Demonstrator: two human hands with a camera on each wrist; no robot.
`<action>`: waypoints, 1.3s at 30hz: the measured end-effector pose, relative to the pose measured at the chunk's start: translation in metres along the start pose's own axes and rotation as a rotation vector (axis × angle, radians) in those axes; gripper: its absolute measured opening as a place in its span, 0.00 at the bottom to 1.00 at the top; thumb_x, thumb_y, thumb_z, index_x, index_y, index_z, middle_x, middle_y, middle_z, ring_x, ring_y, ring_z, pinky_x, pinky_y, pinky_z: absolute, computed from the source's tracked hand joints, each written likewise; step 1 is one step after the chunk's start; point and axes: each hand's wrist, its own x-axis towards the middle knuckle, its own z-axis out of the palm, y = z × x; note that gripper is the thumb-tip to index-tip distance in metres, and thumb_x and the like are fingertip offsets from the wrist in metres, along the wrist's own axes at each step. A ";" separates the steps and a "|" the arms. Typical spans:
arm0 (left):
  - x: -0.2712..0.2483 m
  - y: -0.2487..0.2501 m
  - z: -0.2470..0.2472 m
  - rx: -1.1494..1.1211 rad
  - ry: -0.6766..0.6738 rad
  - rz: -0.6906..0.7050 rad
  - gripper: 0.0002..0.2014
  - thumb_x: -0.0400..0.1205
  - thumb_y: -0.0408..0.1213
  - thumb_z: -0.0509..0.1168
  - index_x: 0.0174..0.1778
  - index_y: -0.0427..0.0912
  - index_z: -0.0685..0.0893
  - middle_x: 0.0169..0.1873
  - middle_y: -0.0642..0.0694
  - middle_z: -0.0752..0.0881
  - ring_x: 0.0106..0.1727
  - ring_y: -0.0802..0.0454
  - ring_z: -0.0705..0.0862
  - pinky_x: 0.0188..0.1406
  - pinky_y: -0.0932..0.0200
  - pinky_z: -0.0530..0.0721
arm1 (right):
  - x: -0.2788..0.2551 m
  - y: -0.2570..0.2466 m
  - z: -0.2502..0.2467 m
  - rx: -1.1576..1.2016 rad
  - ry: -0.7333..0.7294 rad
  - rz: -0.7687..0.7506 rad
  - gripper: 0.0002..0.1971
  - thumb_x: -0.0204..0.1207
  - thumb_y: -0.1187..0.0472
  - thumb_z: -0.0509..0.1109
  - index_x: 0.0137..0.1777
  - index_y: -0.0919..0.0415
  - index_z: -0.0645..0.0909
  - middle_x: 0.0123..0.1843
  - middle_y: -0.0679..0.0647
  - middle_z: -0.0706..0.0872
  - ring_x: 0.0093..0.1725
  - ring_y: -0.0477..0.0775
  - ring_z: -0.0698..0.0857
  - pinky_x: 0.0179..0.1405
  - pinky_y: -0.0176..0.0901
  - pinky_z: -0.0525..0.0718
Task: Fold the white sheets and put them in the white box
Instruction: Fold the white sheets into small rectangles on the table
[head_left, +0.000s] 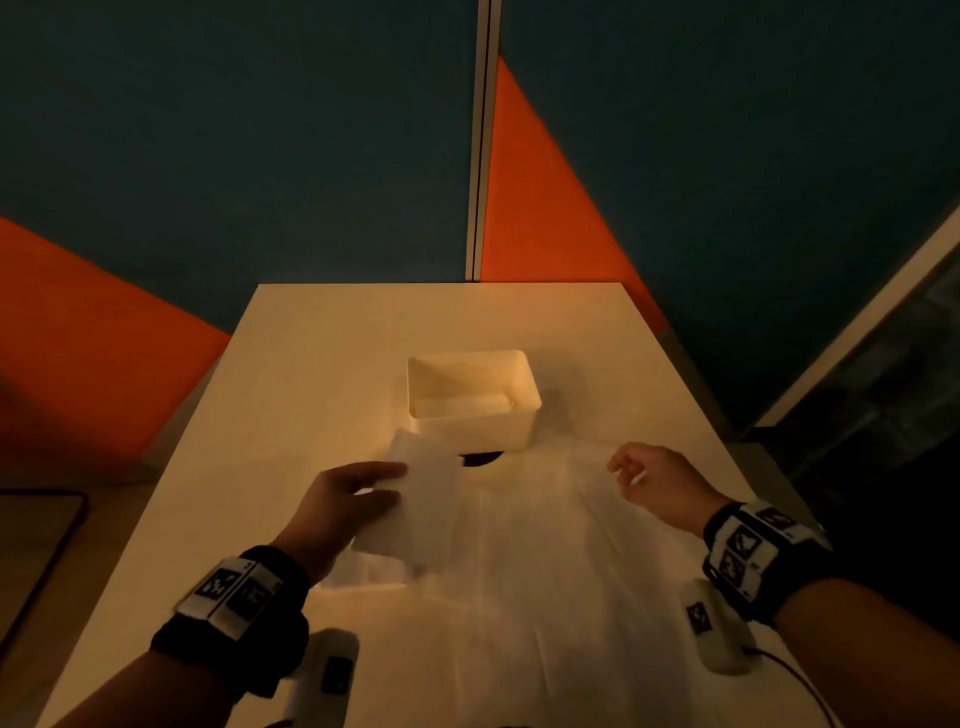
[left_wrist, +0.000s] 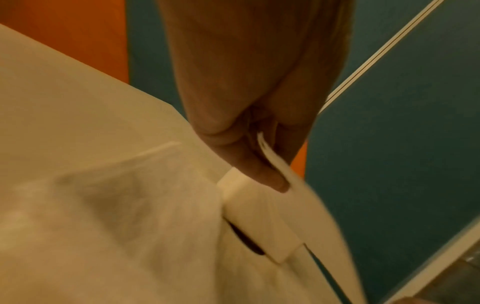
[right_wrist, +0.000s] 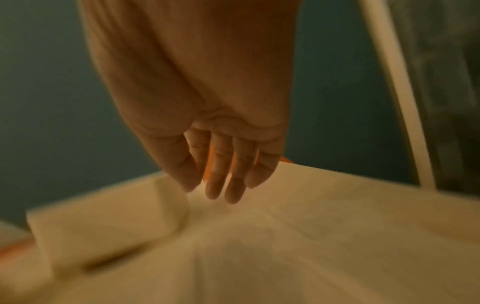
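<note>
A white box (head_left: 519, 387) stands in the middle of the table, with a folded white sheet (head_left: 467, 404) lying inside it. My left hand (head_left: 397, 483) pinches another folded white sheet (head_left: 423, 512) between thumb and fingers, lifted just in front of the box and to its left. The left wrist view shows the thumb (left_wrist: 259, 172) pressed on that sheet's edge (left_wrist: 275, 164), with the box (left_wrist: 259, 218) below. A large white sheet (head_left: 545, 582) lies spread flat on the table. My right hand (head_left: 626, 467) hovers over its far right part, fingers (right_wrist: 221, 181) relaxed and holding nothing, close to the box (right_wrist: 103, 224).
The white table (head_left: 322, 364) ends at blue and orange wall panels (head_left: 545, 218). A dark round spot (head_left: 480, 458) shows at the box's near foot. A white frame and dark glass (head_left: 883, 332) run along the right side. Bare tabletop lies behind and left of the box.
</note>
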 end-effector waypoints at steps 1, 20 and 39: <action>0.003 -0.008 -0.006 0.036 0.057 0.001 0.12 0.78 0.24 0.67 0.49 0.45 0.86 0.54 0.41 0.84 0.52 0.39 0.84 0.47 0.50 0.84 | 0.001 0.007 0.003 -0.103 -0.055 0.010 0.12 0.74 0.68 0.69 0.53 0.52 0.79 0.51 0.51 0.81 0.55 0.54 0.83 0.53 0.45 0.83; 0.019 -0.063 -0.029 0.566 0.329 0.076 0.21 0.71 0.29 0.75 0.60 0.44 0.86 0.49 0.40 0.85 0.43 0.46 0.83 0.47 0.58 0.77 | -0.015 0.026 0.022 -0.921 -0.352 -0.194 0.20 0.69 0.61 0.72 0.60 0.48 0.75 0.65 0.48 0.76 0.67 0.55 0.71 0.65 0.51 0.64; -0.006 0.001 0.032 0.232 -0.260 0.128 0.36 0.54 0.65 0.73 0.60 0.62 0.79 0.60 0.63 0.81 0.62 0.62 0.77 0.51 0.72 0.74 | -0.042 -0.080 -0.028 0.690 -0.081 -0.151 0.11 0.74 0.67 0.71 0.53 0.53 0.80 0.50 0.50 0.87 0.50 0.51 0.85 0.42 0.43 0.83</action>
